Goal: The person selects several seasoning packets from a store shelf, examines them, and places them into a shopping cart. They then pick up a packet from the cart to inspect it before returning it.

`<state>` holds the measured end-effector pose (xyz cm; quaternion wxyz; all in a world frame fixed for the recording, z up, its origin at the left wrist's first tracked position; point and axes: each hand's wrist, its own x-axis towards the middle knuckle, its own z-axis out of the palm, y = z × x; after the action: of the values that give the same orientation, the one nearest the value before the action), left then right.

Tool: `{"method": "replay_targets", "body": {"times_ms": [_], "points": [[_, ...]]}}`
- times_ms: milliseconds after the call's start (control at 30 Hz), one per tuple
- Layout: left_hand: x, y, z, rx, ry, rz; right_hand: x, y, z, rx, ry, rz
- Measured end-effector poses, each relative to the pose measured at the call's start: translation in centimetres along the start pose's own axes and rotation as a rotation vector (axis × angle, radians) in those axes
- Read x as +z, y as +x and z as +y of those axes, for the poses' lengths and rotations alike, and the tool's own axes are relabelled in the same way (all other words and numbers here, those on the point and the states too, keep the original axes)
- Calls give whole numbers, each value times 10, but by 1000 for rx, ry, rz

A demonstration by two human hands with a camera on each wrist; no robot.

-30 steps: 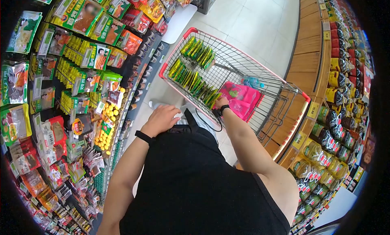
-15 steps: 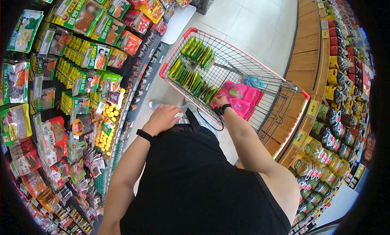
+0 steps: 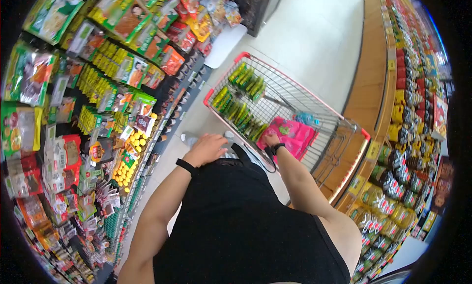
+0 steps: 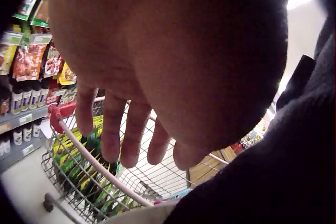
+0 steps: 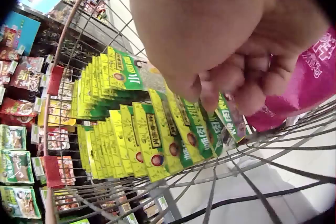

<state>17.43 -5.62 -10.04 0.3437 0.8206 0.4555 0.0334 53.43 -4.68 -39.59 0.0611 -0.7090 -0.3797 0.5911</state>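
In the head view my right hand (image 3: pixel 271 139) reaches into the shopping cart (image 3: pixel 295 82), at the near end of a row of yellow-and-green food packets (image 3: pixel 240 113). The right wrist view shows its fingers curled at the top of the last packets (image 5: pixel 227 116), thumb and fingertips gripping a packet edge partly hidden by the hand. Beside this hand lies a pink bag (image 3: pixel 290 132). My left hand (image 3: pixel 207 149) is held in front of my waist, outside the cart, with nothing in it. Its fingers (image 4: pixel 131 134) hang loosely straight in the left wrist view.
A second row of packets (image 3: pixel 247 80) stands farther along in the cart, and a blue plastic bottle (image 3: pixel 306 118) lies by the bag. Hanging packets fill the rack (image 3: pixel 113 72) on the left. Oil bottles (image 3: pixel 378 198) line the wooden shelf (image 3: pixel 366 95) on the right.
The cart and shelves sit slightly lower in the head view, and the left rack has shifted right and tilted. My right hand stays by the near packets; my left stays at my waist.
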Motion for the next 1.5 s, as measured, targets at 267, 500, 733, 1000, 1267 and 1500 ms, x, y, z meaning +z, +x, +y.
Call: {"method": "replay_targets", "body": {"times_ms": [267,500,733,1000,1267,1500], "points": [[-2,-13,-20,-72,-34,96,18,-51,-106,-317,147,-46],[-11,-39,-48,-126,-90,261,59,-63,-192,-682,-678,-461],[-23,-69,-92,-175,-119,338,96,-59,-192,-666,-1002,-372],[-48,-98,-136,-152,-140,354,103,-56,-203,-390,-1429,-355],[-74,-129,-196,-106,-162,372,108,-76,-247,-138,-1491,-330],[-91,-146,-226,-138,-266,352,98,-54,-247,-58,-1624,-60]]}}
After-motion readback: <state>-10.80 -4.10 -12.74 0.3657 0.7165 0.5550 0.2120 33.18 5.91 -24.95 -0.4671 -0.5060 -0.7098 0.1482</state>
